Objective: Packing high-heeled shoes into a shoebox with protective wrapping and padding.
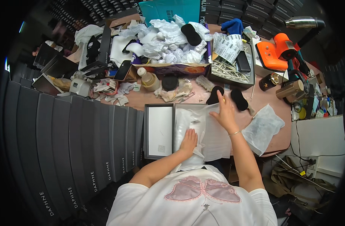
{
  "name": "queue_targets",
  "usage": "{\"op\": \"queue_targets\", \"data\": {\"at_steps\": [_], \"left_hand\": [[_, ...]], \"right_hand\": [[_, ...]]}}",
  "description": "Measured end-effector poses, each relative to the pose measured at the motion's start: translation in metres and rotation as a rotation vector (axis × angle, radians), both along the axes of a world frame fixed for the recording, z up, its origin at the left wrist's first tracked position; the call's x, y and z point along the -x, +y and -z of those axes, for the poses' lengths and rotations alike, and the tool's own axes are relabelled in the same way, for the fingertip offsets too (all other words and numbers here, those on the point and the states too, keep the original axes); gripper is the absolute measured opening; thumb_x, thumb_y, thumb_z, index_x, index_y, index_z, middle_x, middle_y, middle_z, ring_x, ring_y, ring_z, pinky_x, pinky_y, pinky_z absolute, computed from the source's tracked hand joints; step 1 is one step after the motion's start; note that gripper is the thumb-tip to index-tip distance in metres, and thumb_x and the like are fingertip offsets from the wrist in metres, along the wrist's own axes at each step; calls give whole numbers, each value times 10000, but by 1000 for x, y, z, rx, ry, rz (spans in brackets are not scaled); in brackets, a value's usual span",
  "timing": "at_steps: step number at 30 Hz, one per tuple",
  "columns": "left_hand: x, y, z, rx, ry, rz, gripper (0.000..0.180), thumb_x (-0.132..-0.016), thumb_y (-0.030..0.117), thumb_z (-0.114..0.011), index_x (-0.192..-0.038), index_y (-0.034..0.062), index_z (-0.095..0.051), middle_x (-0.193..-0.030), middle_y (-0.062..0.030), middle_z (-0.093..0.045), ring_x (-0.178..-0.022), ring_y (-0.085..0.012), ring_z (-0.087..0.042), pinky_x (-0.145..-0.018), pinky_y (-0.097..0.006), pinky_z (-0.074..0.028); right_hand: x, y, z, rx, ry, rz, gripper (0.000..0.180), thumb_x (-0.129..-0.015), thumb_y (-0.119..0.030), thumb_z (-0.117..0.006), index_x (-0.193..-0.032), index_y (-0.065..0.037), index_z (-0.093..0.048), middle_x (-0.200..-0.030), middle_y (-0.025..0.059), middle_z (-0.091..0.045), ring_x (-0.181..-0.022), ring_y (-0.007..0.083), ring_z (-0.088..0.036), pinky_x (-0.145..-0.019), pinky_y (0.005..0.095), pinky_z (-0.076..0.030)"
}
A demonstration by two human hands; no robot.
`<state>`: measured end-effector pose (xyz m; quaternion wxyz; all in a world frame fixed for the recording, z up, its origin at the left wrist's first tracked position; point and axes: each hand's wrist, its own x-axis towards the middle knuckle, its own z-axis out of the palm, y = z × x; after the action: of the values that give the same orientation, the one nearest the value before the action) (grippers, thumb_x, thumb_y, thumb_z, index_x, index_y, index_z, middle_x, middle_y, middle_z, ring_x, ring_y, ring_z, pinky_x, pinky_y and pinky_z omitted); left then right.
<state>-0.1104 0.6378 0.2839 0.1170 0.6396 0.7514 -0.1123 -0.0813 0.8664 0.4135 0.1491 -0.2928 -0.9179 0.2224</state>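
An open grey shoe box (197,106) lined with white tissue paper (214,141) lies on the table in front of me. My left hand (188,141) presses flat on the paper inside the box, fingers apart. My right hand (225,113) rests flat on the paper's right flap near the box's far right corner. The box lid (159,131) lies upturned just left of the box. A black insole (239,99) and another dark shoe part (214,95) lie just beyond my right hand.
A white plastic bag (263,128) lies to the right. A box of crumpled paper (172,45), a tray of sticks (232,69), a bottle (149,79), a black jar (170,82) and an orange tool (276,52) crowd the far side. Stacked grey boxes (67,150) stand left.
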Motion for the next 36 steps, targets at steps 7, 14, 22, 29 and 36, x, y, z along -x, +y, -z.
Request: {"op": "queue_targets", "data": {"at_steps": [7, 14, 22, 29, 36], "left_hand": [[8, 16, -16, 87, -218, -148, 600, -874, 265, -483, -1397, -14, -389, -1485, -231, -288, -1403, -410, -180, -1147, -549, -65], [40, 55, -16, 21, -210, -250, 683, -779, 453, -579, -1316, 37, -513, -1415, -223, -394, -1352, -443, -238, -1118, -576, -100], [66, 72, -98, 5, -569, -384, 381, -832, 214, -592, -1157, 16, -602, -1211, -212, -563, -1180, -394, -481, -1037, -564, -285], [4, 145, -70, -162, -552, 33, 429, -888, 270, -585, -1222, 2, -554, -1269, -197, -528, -1227, -347, -458, -1047, -536, -306], [-32, 223, -133, 226, -1915, -1239, 780, -886, 665, -447, -1359, 45, -433, -1352, -151, -488, -1269, -267, -456, -1040, -480, -349]], "right_hand": [[-69, -19, -23, 676, -122, -324, 192, -809, -91, -638, -973, 8, -634, -844, 190, -644, -768, 334, -636, -697, 360, -496], [-131, 28, -13, 486, 28, 86, 317, -784, -137, -701, -1058, -5, -611, -1028, 195, -612, -878, 347, -612, -759, 370, -494], [-334, 27, 92, 200, -60, 802, 761, -755, -106, -702, -1416, -75, -328, -1193, 253, -549, -1052, 362, -573, -887, 396, -452], [-283, 105, 20, 78, 296, 602, 286, -817, 12, -499, -1084, -11, -600, -892, 210, -611, -836, 368, -606, -749, 420, -472], [-196, 123, -137, 70, 339, 79, 233, -811, 40, -507, -1014, 1, -615, -895, 190, -616, -838, 369, -607, -749, 399, -479]]}}
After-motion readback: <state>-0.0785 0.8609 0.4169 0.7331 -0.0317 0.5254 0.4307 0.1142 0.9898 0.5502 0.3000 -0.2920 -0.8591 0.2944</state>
